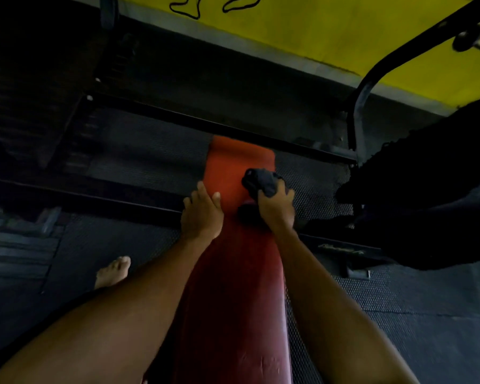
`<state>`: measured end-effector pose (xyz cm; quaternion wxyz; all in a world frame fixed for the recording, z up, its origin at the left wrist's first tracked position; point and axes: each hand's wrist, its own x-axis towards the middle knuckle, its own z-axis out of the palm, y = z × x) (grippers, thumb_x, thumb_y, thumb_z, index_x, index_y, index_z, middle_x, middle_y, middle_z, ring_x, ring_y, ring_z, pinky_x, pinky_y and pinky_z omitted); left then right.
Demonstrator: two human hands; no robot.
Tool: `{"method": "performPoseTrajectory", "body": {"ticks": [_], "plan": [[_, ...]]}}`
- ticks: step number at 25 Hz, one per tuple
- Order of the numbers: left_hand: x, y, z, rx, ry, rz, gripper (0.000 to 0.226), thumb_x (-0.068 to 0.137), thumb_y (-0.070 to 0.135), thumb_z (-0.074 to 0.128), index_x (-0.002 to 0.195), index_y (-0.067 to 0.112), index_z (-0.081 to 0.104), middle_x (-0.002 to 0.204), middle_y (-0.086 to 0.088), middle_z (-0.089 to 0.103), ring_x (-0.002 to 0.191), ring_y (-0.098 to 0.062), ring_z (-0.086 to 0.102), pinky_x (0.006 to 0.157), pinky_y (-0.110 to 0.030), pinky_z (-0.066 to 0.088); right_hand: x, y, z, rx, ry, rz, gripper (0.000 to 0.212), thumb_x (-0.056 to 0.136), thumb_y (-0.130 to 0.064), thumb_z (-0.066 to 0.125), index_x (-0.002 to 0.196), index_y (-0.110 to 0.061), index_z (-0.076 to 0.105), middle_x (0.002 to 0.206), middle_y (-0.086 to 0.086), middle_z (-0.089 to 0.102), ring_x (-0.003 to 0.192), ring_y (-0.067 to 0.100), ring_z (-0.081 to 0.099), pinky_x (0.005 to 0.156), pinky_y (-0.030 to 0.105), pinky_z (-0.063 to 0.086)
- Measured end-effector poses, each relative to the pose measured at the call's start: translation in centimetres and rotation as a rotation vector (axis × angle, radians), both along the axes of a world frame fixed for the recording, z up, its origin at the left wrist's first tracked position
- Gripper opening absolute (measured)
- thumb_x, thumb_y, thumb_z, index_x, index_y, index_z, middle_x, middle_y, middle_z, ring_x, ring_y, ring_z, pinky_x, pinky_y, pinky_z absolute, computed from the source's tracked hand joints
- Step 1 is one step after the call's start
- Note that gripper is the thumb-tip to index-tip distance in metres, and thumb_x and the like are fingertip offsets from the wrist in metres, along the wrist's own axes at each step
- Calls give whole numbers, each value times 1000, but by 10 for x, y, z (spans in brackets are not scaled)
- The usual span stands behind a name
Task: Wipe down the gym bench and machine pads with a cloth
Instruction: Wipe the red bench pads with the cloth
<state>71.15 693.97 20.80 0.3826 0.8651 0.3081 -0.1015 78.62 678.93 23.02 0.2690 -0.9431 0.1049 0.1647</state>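
While the left hand (201, 214) rests with straight fingers on the red bench pad (234, 286), the right hand (276, 207) clutches a dark cloth (261, 182) against it.

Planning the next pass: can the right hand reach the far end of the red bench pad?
Likely yes: the right hand grips the cloth on the bench pad, whose far end lies bare; the left hand rests aside.

Bare red bench pad (234, 159) ahead of both hands, black frame bar (356, 123) crowding its right.
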Motion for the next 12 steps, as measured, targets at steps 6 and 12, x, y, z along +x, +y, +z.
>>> {"method": "performPoseTrajectory", "body": {"ticks": [6,12], "plan": [[-44,5,1,-226,-50,91,56,108,42,28,156,12,30,152,-16,41,137,-36,41,112,-50,36,-88,-4,18,-96,-105,202,59,94,-47,62,145,-24,44,156,8,31,142,40,31,112,55,38],[-55,7,10,-308,-71,88,50,109,38,28,151,14,39,141,-14,49,128,-32,51,106,-47,43,-105,-6,18,-149,-136,334,59,94,-44,62,145,-21,47,159,13,30,151,41,18,123,56,16]]}}
